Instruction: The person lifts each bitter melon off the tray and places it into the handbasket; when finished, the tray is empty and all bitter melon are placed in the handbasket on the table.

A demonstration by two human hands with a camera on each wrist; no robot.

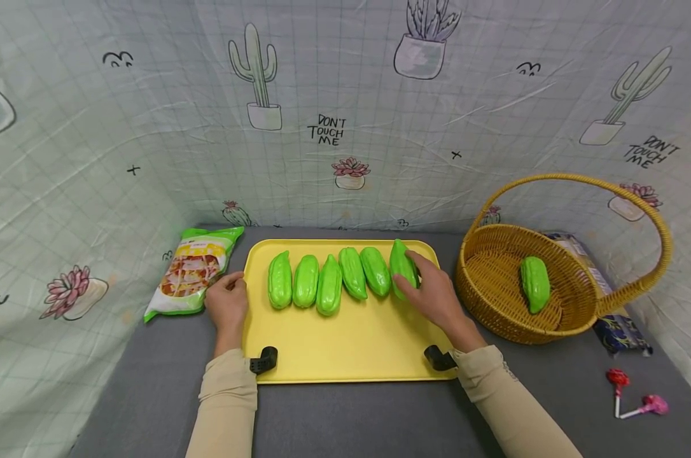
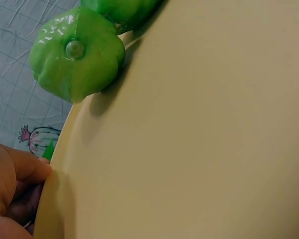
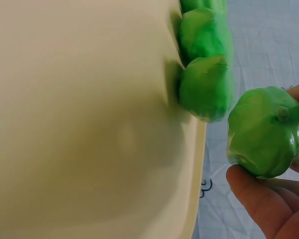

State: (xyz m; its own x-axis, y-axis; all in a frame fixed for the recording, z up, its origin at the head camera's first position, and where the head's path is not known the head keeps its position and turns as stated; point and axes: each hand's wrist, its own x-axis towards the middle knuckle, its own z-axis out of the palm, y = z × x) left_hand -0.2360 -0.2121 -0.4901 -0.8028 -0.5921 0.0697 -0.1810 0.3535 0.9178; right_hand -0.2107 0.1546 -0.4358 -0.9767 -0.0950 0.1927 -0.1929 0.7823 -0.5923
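Observation:
A row of green ribbed gourds (image 1: 329, 286) lies along the far half of a yellow tray (image 1: 351, 346). My right hand (image 1: 437, 296) holds the rightmost gourd (image 1: 399, 262) between thumb and fingers. In the right wrist view that gourd (image 3: 261, 132) appears apart from its neighbours, stem end facing the camera; its height above the tray is hard to judge. Loosely curled, my left hand (image 1: 229, 305) rests at the tray's left edge. Its fingertips touch the outer rim (image 2: 54, 186) in the left wrist view, and I see nothing held in it.
A wicker basket (image 1: 477, 299) with a tall handle stands right of the tray, one gourd (image 1: 534, 283) inside. Left lies a food packet (image 1: 193, 270). Dark packaging (image 1: 620, 331) is partly behind the basket. Two lollipops (image 1: 618, 378) lie at the right. A printed cloth hangs behind.

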